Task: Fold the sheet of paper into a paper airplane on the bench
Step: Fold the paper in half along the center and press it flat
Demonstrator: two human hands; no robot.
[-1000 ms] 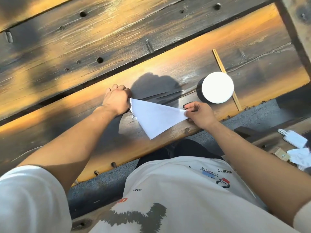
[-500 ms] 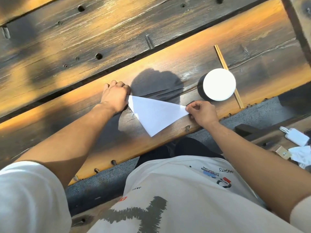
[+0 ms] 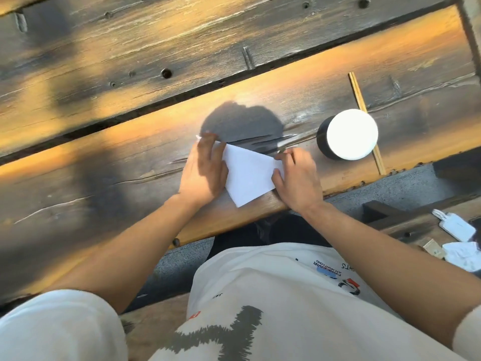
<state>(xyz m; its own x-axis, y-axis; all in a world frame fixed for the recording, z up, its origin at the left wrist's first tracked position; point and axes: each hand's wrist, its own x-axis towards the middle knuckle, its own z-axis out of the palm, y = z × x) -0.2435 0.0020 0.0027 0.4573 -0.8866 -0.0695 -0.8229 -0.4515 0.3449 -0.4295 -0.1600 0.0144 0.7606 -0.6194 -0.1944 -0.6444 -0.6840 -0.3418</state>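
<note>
A white sheet of paper point(image 3: 248, 175), folded into a pointed wedge, lies on the near plank of the wooden bench point(image 3: 104, 178), its point toward the bench's front edge. My left hand point(image 3: 205, 169) lies flat on the paper's left part, fingers spread, covering that side. My right hand point(image 3: 296, 175) presses on the paper's right corner with fingers and thumb. A small bit of white paper shows past my left fingertips. The frame is slightly blurred.
A dark cup with a white lid point(image 3: 347, 134) stands just right of my right hand. A pair of wooden chopsticks point(image 3: 364, 121) lies behind and under it. White items point(image 3: 454, 225) rest on a lower ledge at the far right.
My left hand has opened from a fist beside the paper and moved onto its left part. My right hand has shifted left over the right corner. The paper looks narrower.
</note>
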